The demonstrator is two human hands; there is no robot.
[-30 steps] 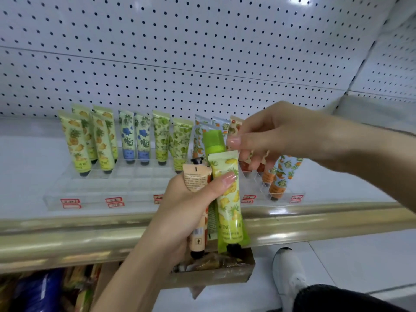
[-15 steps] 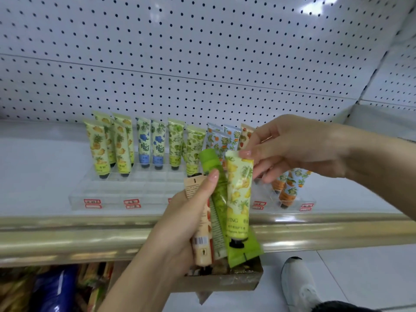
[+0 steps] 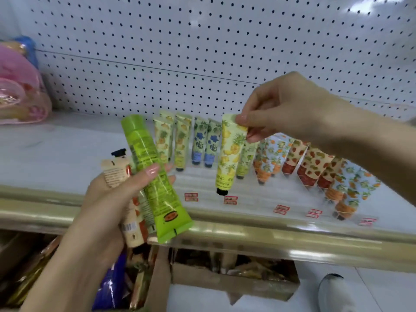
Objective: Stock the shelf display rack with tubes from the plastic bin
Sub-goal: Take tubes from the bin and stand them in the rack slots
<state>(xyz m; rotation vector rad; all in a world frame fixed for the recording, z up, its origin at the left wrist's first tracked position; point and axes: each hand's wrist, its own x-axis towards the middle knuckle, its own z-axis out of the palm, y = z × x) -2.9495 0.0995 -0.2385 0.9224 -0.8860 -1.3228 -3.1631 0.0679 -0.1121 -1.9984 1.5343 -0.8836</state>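
Pineapple tube point(image 3: 229, 154) pinched at crimped top by right hand point(image 3: 290, 109), cap down, hanging over clear display rack point(image 3: 258, 199) for slotting. Left hand point(image 3: 112, 199) clasps spare tubes point(image 3: 153, 176), keeping stock ready.

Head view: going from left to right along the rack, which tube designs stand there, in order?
Pineapple tubes → blue flower tubes → green leaf tube → orange fruit tubes → strawberry tubes → orange fruit tubes again.

The right hand point(image 3: 290, 109) pinches a pineapple tube point(image 3: 229, 154) cap-down over the clear rack point(image 3: 258, 199) — the left hand point(image 3: 108, 199) grips several tubes point(image 3: 153, 176).
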